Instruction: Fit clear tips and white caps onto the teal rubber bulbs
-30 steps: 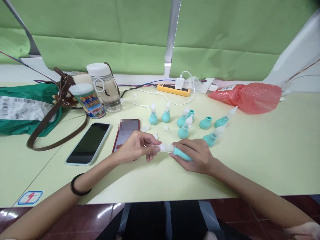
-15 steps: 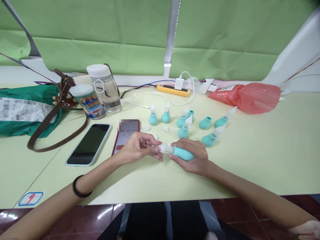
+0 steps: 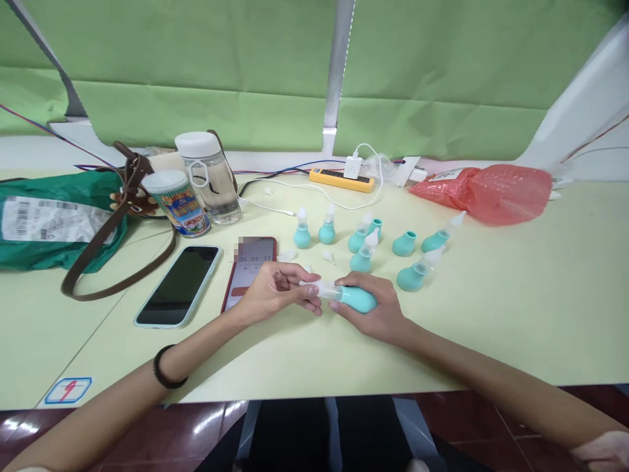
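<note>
My right hand (image 3: 376,305) is wrapped round a teal bulb (image 3: 358,299) with a clear neck pointing left. At the other end, my left hand (image 3: 285,288) pinches the whitish tip (image 3: 324,288) of the same piece between thumb and fingers. Behind my hands stand several teal bulbs with clear tops, among them one at the left (image 3: 301,236) and one at the right (image 3: 411,276). A teal bulb without a top (image 3: 404,243) stands among them. Small clear tips (image 3: 328,257) lie loose on the table.
Left of my hands lie a dark phone (image 3: 179,285) and a red-edged phone showing a timer (image 3: 255,252). Farther back are a patterned can (image 3: 181,206), a water bottle (image 3: 213,180), a green bag (image 3: 73,242), a yellow power strip (image 3: 314,176) and a red plastic bag (image 3: 511,193).
The bulb in my right hand has turned slightly and shows more of its round end. Both hands keep their hold, and the view has shifted a little.
</note>
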### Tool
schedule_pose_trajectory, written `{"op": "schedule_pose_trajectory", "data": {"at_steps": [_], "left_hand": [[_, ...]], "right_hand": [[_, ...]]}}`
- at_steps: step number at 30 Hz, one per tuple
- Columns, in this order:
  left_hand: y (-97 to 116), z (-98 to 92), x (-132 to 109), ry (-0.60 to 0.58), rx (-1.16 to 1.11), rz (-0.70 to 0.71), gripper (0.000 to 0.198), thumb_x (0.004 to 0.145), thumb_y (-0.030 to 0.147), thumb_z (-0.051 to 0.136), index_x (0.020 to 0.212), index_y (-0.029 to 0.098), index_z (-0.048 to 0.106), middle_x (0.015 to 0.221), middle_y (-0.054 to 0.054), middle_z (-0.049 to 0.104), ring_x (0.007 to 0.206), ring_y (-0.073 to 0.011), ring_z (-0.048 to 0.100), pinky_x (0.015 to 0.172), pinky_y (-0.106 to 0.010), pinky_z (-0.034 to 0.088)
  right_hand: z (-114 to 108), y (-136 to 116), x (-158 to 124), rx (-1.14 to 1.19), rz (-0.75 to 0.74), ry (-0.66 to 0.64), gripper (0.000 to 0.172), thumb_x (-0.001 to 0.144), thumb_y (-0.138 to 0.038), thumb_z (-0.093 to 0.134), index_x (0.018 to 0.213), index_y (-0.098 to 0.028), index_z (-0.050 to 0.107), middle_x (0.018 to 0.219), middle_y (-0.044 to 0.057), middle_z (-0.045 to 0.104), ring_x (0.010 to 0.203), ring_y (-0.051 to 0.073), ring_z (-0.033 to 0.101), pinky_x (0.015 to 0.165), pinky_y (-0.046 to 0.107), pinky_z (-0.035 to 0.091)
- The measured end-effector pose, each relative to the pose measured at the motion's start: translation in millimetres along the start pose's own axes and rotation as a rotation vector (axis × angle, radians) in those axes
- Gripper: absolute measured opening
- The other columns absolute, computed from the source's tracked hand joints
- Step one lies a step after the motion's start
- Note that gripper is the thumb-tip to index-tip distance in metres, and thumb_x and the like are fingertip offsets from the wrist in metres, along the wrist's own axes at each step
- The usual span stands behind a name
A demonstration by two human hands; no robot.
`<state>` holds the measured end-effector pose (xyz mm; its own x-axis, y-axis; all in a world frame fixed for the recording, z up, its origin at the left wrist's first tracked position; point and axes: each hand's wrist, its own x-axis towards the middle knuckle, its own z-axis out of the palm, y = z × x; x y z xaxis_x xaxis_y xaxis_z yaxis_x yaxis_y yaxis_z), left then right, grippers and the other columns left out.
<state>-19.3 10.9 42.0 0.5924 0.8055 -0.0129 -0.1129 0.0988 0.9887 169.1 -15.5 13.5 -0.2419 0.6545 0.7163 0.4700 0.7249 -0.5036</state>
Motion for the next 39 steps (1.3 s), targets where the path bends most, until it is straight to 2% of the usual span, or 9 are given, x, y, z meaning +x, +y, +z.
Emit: {"op": "schedule_pose_trajectory", "data": {"at_steps": [5, 11, 13, 16, 19, 22, 29, 35, 39], "left_hand": [[2.1, 0.9, -1.5, 0.056, 0.06, 0.062, 0.024, 0.07, 0.019, 0.061, 0.092, 0.007, 0.059, 0.065, -0.005, 0.066, 0.061, -0.0164, 0.065, 0.062, -0.03, 0.054], [4.5, -4.9, -0.7, 0.101, 0.188, 0.177, 0.038, 0.078, 0.024, 0.05, 0.115, 0.013, 0.047, 0.087, -0.009, 0.065, 0.076, -0.0188, 0.062, 0.071, -0.037, 0.051], [2.9, -9.8, 1.7, 0.237, 0.448, 0.279, 0.032, 0.081, 0.024, 0.045, 0.11, 0.013, 0.051, 0.088, -0.01, 0.064, 0.077, -0.0187, 0.061, 0.072, -0.037, 0.05], [-2.0, -16.9, 6.6, 0.397, 1.08, 0.485, 0.026, 0.081, 0.019, 0.042, 0.101, 0.016, 0.058, 0.095, -0.009, 0.063, 0.09, -0.0221, 0.053, 0.081, -0.041, 0.043], [-7.7, -18.9, 10.1, 0.324, 1.542, 0.468, 0.034, 0.08, 0.012, 0.039, 0.112, 0.018, 0.051, 0.114, -0.01, 0.054, 0.104, -0.0281, 0.041, 0.08, -0.046, 0.04], [-12.3, -16.1, 10.3, 0.207, 1.737, 0.377, 0.038, 0.08, 0.012, 0.038, 0.116, 0.02, 0.047, 0.124, -0.009, 0.046, 0.107, -0.0323, 0.036, 0.078, -0.05, 0.037], [-19.0, -15.0, 10.4, 0.094, 1.785, 0.297, 0.035, 0.08, 0.008, 0.036, 0.111, 0.019, 0.048, 0.112, -0.009, 0.056, 0.101, -0.0312, 0.04, 0.076, -0.053, 0.029], [-22.2, -20.1, 13.8, 0.116, 1.709, 0.35, 0.033, 0.079, 0.004, 0.034, 0.102, 0.018, 0.054, 0.093, -0.01, 0.064, 0.089, -0.0241, 0.05, 0.078, -0.048, 0.026], [-16.8, -17.4, 11.6, 0.249, 1.623, 0.491, 0.027, 0.081, 0.01, 0.037, 0.099, 0.018, 0.057, 0.089, -0.008, 0.065, 0.089, -0.0222, 0.05, 0.077, -0.042, 0.028]], "right_hand": [[-5.7, -2.3, 4.1, -0.042, 0.04, -0.105, 0.03, 0.072, -0.023, 0.056, 0.1, -0.017, 0.052, 0.078, 0.003, 0.062, 0.067, 0.012, 0.059, 0.061, 0.024, 0.048], [-11.0, 2.1, 10.6, -0.096, 0.07, -0.056, 0.022, 0.068, -0.021, 0.057, 0.09, -0.018, 0.051, 0.077, 0.002, 0.06, 0.066, 0.013, 0.057, 0.061, 0.026, 0.047], [-11.8, 2.1, 11.5, -0.077, 0.08, -0.019, 0.022, 0.067, -0.02, 0.056, 0.088, -0.019, 0.048, 0.078, 0.002, 0.057, 0.068, 0.013, 0.056, 0.063, 0.027, 0.048], [-13.3, 2.0, 12.0, -0.087, 0.074, 0.035, 0.024, 0.065, -0.019, 0.056, 0.086, -0.019, 0.044, 0.077, 0.002, 0.052, 0.067, 0.013, 0.055, 0.062, 0.028, 0.048], [-14.9, 3.5, 12.5, -0.115, 0.087, 0.056, 0.03, 0.066, -0.019, 0.056, 0.092, -0.02, 0.041, 0.081, 0.002, 0.054, 0.067, 0.014, 0.057, 0.062, 0.028, 0.048], [-15.6, 5.8, 13.2, -0.126, 0.13, -0.003, 0.036, 0.069, -0.019, 0.054, 0.101, -0.019, 0.038, 0.079, 0.002, 0.058, 0.069, 0.015, 0.059, 0.06, 0.028, 0.048], [-16.8, 12.6, 13.4, -0.321, 0.09, -0.044, 0.029, 0.071, -0.022, 0.053, 0.099, -0.018, 0.045, 0.067, 0.0, 0.061, 0.052, 0.011, 0.054, 0.049, 0.023, 0.044], [-19.8, 18.4, 15.6, -0.5, 0.037, 0.014, 0.035, 0.071, -0.027, 0.055, 0.103, -0.018, 0.044, 0.071, 0.0, 0.063, 0.04, 0.008, 0.049, 0.039, 0.021, 0.037], [-21.4, 14.9, 17.0, -0.529, -0.086, 0.148, 0.038, 0.068, -0.029, 0.059, 0.102, -0.018, 0.044, 0.078, 0.002, 0.062, 0.049, 0.01, 0.053, 0.036, 0.021, 0.032]]}}
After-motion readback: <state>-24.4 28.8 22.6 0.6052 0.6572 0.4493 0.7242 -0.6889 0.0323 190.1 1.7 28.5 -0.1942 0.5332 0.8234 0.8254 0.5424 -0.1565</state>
